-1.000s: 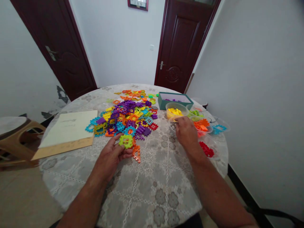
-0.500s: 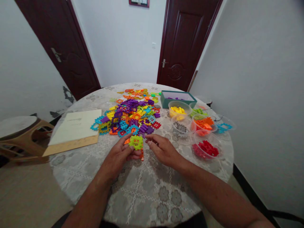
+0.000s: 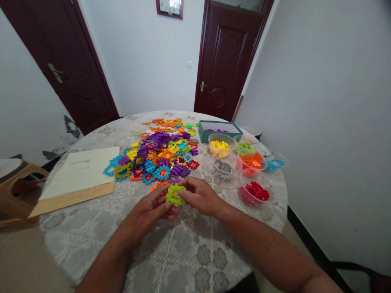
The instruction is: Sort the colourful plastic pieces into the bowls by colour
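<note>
A lime-green toothed building piece [image 3: 172,197] with openings in it is held above the table, in front of the pile. My left hand [image 3: 150,210] pinches its left side, thumb in front. The thumb of my right hand [image 3: 200,196] presses on its right side, with the fingers behind it. Orange pieces [image 3: 157,187] lie just beyond my left fingertips. Behind both hands spreads a heap of mixed interlocking plastic pieces [image 3: 165,152] in purple, blue, yellow, orange and red.
To the right stand clear bowls of sorted pieces: red [image 3: 258,191], grey [image 3: 224,167], orange [image 3: 252,160], yellow [image 3: 221,146], green and blue. Behind them is a green box [image 3: 206,137] with purple pieces. Paper [image 3: 81,169] lies on a brown folder [image 3: 73,198] at left.
My right hand has closed in from the right and now grips the green piece, which it was apart from before. The piece has turned slightly. The whole view has shifted a little.
</note>
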The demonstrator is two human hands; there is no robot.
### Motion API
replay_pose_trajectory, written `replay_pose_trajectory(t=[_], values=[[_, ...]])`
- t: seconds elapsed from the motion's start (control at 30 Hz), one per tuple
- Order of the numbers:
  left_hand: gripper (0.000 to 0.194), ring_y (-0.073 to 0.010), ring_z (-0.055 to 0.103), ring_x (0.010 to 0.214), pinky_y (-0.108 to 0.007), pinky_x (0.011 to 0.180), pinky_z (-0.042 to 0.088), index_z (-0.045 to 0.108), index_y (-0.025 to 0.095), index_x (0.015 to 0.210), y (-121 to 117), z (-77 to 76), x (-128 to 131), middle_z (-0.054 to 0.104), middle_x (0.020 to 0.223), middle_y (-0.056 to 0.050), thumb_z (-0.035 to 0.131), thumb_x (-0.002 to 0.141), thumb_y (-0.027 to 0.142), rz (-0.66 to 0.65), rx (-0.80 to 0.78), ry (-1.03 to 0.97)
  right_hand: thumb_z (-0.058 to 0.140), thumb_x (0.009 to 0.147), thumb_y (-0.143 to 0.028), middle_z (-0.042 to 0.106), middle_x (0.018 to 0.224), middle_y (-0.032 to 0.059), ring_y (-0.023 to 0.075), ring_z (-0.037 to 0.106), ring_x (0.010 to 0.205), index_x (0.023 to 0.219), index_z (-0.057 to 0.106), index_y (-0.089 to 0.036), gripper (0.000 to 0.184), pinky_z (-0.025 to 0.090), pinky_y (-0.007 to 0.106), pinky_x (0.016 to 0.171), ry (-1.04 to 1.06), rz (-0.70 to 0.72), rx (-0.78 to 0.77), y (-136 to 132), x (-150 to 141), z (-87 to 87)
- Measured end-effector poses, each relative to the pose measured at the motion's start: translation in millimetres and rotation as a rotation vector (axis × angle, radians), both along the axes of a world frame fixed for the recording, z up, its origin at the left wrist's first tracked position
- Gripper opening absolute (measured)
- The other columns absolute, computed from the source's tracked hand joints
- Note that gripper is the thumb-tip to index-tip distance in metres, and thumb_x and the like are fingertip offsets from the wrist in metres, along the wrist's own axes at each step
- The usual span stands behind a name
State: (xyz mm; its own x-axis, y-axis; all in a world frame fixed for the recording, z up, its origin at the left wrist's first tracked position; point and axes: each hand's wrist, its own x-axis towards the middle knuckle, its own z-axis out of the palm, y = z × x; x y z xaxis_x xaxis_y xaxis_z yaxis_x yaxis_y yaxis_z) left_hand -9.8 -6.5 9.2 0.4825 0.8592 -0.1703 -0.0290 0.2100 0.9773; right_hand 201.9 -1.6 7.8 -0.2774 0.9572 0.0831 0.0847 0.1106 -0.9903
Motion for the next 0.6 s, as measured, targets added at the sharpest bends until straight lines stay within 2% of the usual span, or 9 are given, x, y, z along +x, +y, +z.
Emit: replay_pose_trajectory(t=[0.1,0.2,0.33,0.4,0.5,0.6], values=[[0.064,-0.0263,0.078,0.089,-0.036,0.078,0.063,0.061,0.019,0.136,6.6,-4.4,-5.4,0.079,0.106,-0.012,0.082,0.082,0.045,0.125,0.071,0.061,0.066,0.091,-0.028,0.065,0.079,-0.0026,0.0113,0.055,0.064,0.106,0.068,-0.022,0.016,0.043,0.023,0.058,-0.057,-0.053,0.073,-2.3,12.4,15.1],[0.056,-0.0238,0.076,0.08,-0.038,0.078,0.064,0.065,0.019,0.126,13.9,-7.1,-13.2,0.079,0.101,-0.009,0.078,0.083,0.05,0.378,0.173,0.117,0.066,0.093,-0.029,0.064,0.078,-0.0026,0.0117,0.054,0.065,0.108,0.07,-0.022,0.017,0.042,0.024,0.06,-0.178,-0.085,0.175,-10.3,34.3,39.5],[0.042,-0.0223,0.075,0.073,-0.037,0.076,0.062,0.069,0.021,0.115,19.3,-5.2,-22.9,0.078,0.091,-0.004,0.07,0.086,0.051,0.66,0.308,0.334,0.066,0.093,-0.026,0.067,0.082,-0.001,0.0126,0.056,0.067,0.108,0.074,-0.022,0.018,0.044,0.025,0.063,-0.464,-0.21,0.304,-14.6,84.4,74.3],[0.036,-0.0222,0.074,0.073,-0.036,0.074,0.061,0.069,0.022,0.111,20.0,-3.8,-25.2,0.078,0.091,-0.003,0.066,0.088,0.05,0.698,0.346,0.432,0.065,0.092,-0.024,0.072,0.088,0.0012,0.0134,0.058,0.069,0.108,0.075,-0.021,0.019,0.046,0.026,0.067,-0.597,-0.325,0.359,-2.5,121.1,86.0],[0.033,-0.0224,0.074,0.072,-0.035,0.071,0.059,0.069,0.023,0.109,20.6,-4.1,-25.7,0.078,0.089,-0.003,0.061,0.089,0.049,0.668,0.381,0.534,0.064,0.089,-0.02,0.076,0.096,0.0055,0.0164,0.064,0.077,0.106,0.077,-0.018,0.021,0.049,0.029,0.075,-0.846,-0.569,0.427,33.5,182.8,96.2],[0.034,-0.0237,0.074,0.074,-0.034,0.071,0.057,0.07,0.023,0.11,22.0,-6.4,-25.6,0.078,0.087,-0.003,0.06,0.09,0.05,0.638,0.413,0.635,0.062,0.088,-0.016,0.078,0.106,0.0104,0.0198,0.068,0.092,0.108,0.079,-0.015,0.026,0.049,0.031,0.087,-1.096,-0.77,0.352,71.9,235.0,101.4]])
